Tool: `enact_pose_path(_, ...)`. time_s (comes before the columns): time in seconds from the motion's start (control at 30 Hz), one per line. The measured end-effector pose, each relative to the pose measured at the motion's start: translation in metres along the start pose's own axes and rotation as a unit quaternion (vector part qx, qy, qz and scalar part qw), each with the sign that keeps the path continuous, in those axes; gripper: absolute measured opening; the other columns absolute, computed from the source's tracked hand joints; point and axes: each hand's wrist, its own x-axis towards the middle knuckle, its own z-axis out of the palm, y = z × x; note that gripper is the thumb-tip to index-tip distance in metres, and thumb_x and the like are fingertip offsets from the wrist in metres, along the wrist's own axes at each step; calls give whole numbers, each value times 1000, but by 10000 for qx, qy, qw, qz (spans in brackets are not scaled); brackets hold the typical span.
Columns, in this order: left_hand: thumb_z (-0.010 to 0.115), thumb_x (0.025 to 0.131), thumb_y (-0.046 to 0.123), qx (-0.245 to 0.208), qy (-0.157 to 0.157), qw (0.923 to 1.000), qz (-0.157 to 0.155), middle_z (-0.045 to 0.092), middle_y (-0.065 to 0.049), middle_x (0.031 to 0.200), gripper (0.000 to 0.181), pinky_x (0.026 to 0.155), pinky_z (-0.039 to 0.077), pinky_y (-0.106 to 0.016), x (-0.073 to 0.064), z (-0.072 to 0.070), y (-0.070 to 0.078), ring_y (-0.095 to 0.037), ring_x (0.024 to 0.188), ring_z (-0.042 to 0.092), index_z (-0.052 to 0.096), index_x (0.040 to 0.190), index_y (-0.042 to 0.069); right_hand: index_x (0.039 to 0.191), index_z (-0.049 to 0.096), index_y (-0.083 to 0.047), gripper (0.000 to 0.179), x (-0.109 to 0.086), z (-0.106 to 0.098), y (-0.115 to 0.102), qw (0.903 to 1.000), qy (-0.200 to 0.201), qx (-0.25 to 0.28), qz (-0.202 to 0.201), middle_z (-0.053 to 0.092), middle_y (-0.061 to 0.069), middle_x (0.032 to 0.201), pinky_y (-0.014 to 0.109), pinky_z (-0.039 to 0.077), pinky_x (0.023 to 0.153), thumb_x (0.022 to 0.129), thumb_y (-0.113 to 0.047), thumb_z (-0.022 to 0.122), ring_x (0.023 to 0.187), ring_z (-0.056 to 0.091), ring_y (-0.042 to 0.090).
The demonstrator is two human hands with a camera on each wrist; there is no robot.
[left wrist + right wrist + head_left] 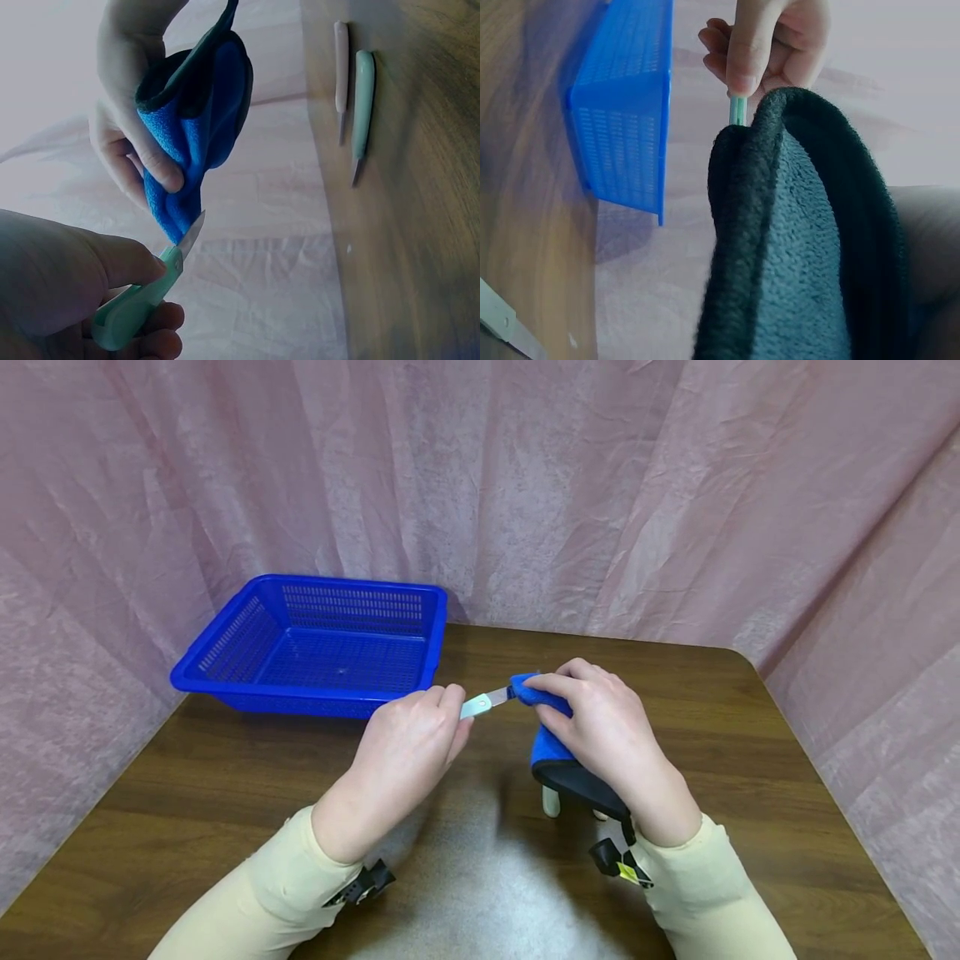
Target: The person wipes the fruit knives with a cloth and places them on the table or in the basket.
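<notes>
My left hand [412, 727] grips a small knife by its mint-green handle [139, 304], the blade pointing toward the right hand. A blue cloth [550, 745] with a dark edge is pinched in my right hand [603, 722], folded against the blade near its tip. Part of the blade shows between handle and cloth. Below the cloth, two more knives lie on the table: one with a green handle [363, 105], the other with a pale handle [341, 67]. In the right wrist view, the cloth covers much of the middle and hides the blade.
A blue plastic basket [307, 702] with slotted walls stands at the back left of the wooden table [712, 735]. Nothing shows inside it. Pink curtains [525, 510] hang behind the table and along its sides.
</notes>
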Motion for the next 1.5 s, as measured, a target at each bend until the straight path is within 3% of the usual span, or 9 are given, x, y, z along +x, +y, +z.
enact_pose_path(0.97, 87, 93, 15, 120, 84, 9999, -68, 56, -7, 68, 33, 45, 45, -40, 0, -2, -2, -28, 54, 60, 56, 88, 4, 134, 81, -20, 32, -1, -15, 16, 9969, -149, -123, 760, 73, 11, 118, 56, 55, 84, 102, -19, 79, 101, 70, 35)
enact_pose_path(1.5, 87, 94, 16, 92, 41, 9999, -84, 58, -7, 68, 32, 46, 46, -41, 1, -2, -1, -29, 55, 62, 58, 88, 4, 129, 84, -23, 33, -5, -8, -10, 9995, 307, -23, 65, 74, 4, 113, 47, 55, 79, 96, -22, 88, 95, 68, 28)
